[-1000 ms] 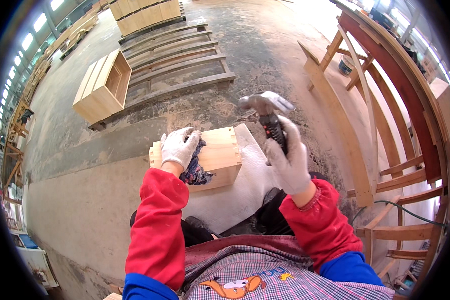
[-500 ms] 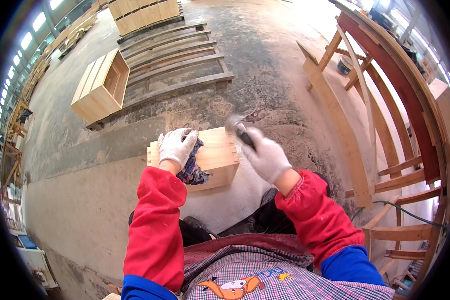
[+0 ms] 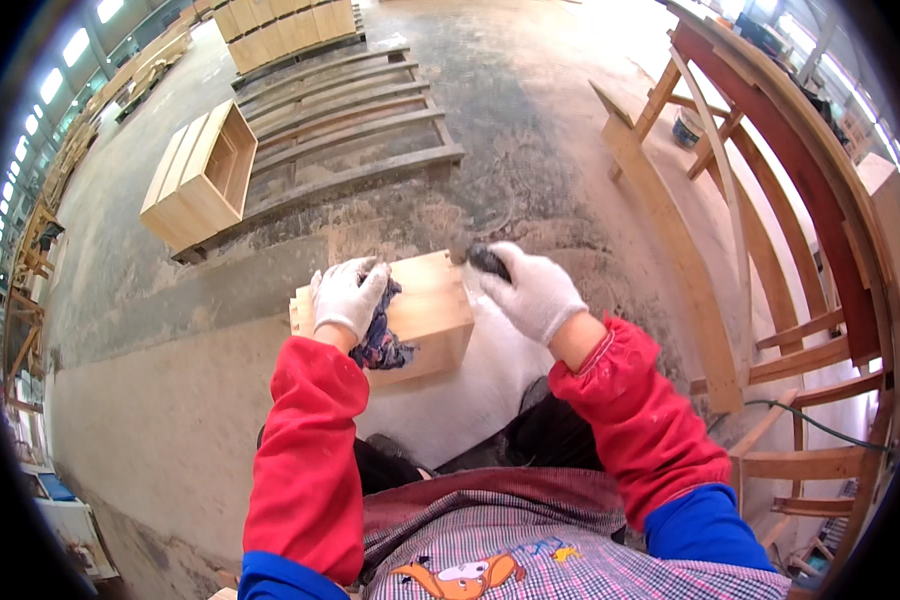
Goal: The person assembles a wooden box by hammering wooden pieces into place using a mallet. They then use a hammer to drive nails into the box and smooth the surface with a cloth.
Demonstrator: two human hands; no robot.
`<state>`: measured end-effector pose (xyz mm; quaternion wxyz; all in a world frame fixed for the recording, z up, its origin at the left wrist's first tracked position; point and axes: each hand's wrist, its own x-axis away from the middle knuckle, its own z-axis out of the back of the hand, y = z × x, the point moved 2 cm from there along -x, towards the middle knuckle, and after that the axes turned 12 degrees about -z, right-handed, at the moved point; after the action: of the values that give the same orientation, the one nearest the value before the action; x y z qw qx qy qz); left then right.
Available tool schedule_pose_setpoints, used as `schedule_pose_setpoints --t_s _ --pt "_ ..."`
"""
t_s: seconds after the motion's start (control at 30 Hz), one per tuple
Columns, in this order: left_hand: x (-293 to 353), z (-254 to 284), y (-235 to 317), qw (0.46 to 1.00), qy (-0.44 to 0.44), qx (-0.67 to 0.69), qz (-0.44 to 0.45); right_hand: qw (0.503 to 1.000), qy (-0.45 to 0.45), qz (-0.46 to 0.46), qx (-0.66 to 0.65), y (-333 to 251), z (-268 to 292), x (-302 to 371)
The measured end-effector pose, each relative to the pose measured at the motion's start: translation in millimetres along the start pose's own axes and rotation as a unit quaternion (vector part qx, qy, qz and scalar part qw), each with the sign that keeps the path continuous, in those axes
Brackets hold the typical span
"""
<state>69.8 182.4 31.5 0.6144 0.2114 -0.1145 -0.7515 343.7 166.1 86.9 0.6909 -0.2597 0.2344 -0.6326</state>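
Okay, so I'm watching through the head cam and my white-gloved right grip (image 3: pixel 535 295) is wrapping snugly round the dark handle of a hammer (image 3: pixel 488 262), fingers folding right over it. The hammer's head is blurring out just left of that grip, by the far right corner of the wooden box (image 3: pixel 432 302), and I honestly can't tell if it's touching. The box is sitting between both grips, its left part lying under my left grip (image 3: pixel 346 300). That one's also wearing white, resting on the top with fingers half curled, and a bunched dark cloth (image 3: pixel 385 347) is poking out beside the thumb. How tightly it's pinching the cloth, I'm not managing to see. Nearer me than the right grip, a white sheet (image 3: pixel 500 355) is lying under the box. Well beyond the left grip, a slatted pallet (image 3: pixel 370 175) is lying there with an open box (image 3: pixel 192 185) resting on its left end. Way right of the right grip, a long plank (image 3: pixel 673 240) is slanting past.
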Motion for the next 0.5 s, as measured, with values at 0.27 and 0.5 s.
schedule_pose_setpoints --t_s 0.27,0.5 --pt "-6 3 6 1.000 0.007 0.008 -0.013 0.999 0.008 -0.047 0.014 12 -27 8" --pt "-2 0 -5 1.000 0.012 0.009 -0.008 0.986 0.084 0.026 -0.144 -30 15 5"
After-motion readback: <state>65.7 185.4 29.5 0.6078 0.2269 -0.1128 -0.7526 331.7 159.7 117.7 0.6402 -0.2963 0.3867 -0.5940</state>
